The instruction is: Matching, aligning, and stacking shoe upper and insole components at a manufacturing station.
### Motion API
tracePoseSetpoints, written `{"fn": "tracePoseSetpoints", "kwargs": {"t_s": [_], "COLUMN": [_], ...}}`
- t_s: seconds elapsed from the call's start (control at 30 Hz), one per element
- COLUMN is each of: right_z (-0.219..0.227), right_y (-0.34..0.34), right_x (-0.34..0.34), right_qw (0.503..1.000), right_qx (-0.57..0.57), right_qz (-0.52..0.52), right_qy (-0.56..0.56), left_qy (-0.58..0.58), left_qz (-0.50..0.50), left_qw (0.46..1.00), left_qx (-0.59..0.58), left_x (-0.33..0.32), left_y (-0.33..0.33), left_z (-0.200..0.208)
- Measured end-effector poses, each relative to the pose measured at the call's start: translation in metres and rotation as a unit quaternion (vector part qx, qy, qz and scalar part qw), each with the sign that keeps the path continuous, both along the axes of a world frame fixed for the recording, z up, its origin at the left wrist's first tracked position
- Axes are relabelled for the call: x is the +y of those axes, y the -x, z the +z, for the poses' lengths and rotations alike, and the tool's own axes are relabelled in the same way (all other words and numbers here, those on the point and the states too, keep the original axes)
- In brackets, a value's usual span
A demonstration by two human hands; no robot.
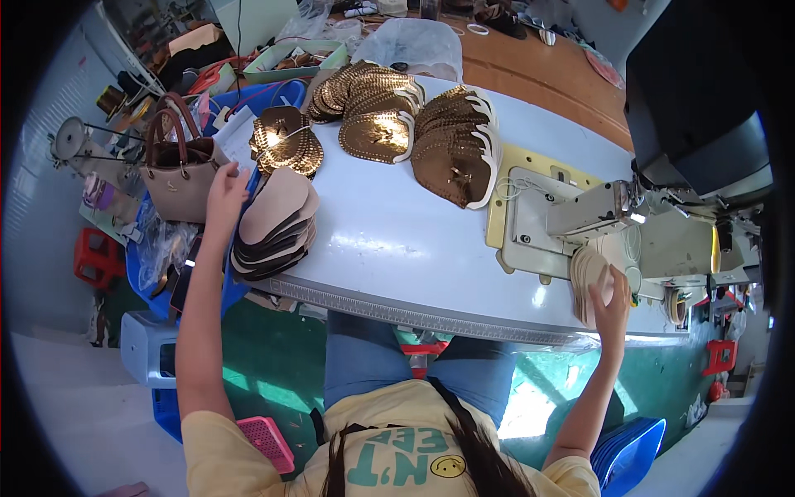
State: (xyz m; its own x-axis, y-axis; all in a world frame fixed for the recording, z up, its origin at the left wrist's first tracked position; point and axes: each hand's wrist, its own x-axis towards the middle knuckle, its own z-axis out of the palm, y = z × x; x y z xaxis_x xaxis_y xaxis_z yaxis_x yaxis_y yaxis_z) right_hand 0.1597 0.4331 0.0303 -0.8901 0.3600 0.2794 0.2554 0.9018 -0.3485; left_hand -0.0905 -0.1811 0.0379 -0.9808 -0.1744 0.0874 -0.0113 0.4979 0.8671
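My left hand (pixel 225 197) is raised at the table's left end, between the taupe handbag (pixel 178 184) and a fanned pile of beige and black rounded pieces (pixel 281 211). Its fingers are loosely bent and apart, with nothing visible in them. My right hand (pixel 611 305) grips the edge of a stack of cream rounded pieces (pixel 585 282) beside the sewing machine (pixel 590 211); the fingertips are partly hidden. Gold, shiny shoe-upper-like pieces lie in fanned piles (pixel 454 157) across the back of the table, with a bundle of gold pieces (pixel 286 142) nearer the left hand.
The white table (pixel 397 240) has a ruler strip (pixel 397 316) along its front edge. At left stands a blue bin (pixel 157 282) with plastic bags. A clear plastic bag (pixel 418 45) and a green tray (pixel 298 58) sit behind. A dark machine housing (pixel 696 99) overhangs the right.
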Motion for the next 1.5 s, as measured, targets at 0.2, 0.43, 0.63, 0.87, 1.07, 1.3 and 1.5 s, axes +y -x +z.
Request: {"fn": "tracePoseSetpoints", "kwargs": {"t_s": [0.2, 0.43, 0.63, 0.87, 1.07, 1.3, 1.5], "right_z": [0.000, -0.017, -0.011, 0.011, 0.050, 0.023, 0.011], "right_y": [-0.020, -0.031, -0.021, 0.009, 0.066, 0.071, 0.055], "right_x": [-0.018, -0.015, -0.028, -0.088, -0.188, -0.214, -0.218], "right_qw": [0.999, 0.992, 0.975, 0.951, 0.877, 0.874, 0.853], "right_qx": [0.034, 0.123, 0.222, 0.277, 0.233, 0.169, 0.143], "right_qz": [0.021, 0.018, -0.029, 0.096, 0.319, 0.306, 0.223], "right_qy": [0.014, -0.006, -0.010, 0.100, 0.275, 0.337, 0.450], "left_qy": [-0.170, -0.220, -0.261, -0.573, -0.603, -0.682, -0.599], "left_qz": [0.008, 0.156, 0.233, -0.040, -0.210, -0.226, -0.178], "left_qw": [0.970, 0.962, 0.900, 0.812, 0.768, 0.656, 0.731], "left_qx": [-0.172, -0.041, 0.260, 0.104, -0.045, -0.229, -0.276], "left_x": [0.023, 0.036, 0.018, 0.070, 0.168, 0.205, 0.206], "left_y": [0.076, 0.114, 0.102, 0.018, -0.102, -0.146, -0.158], "left_z": [0.002, -0.028, -0.026, 0.060, 0.027, -0.023, -0.041]}}
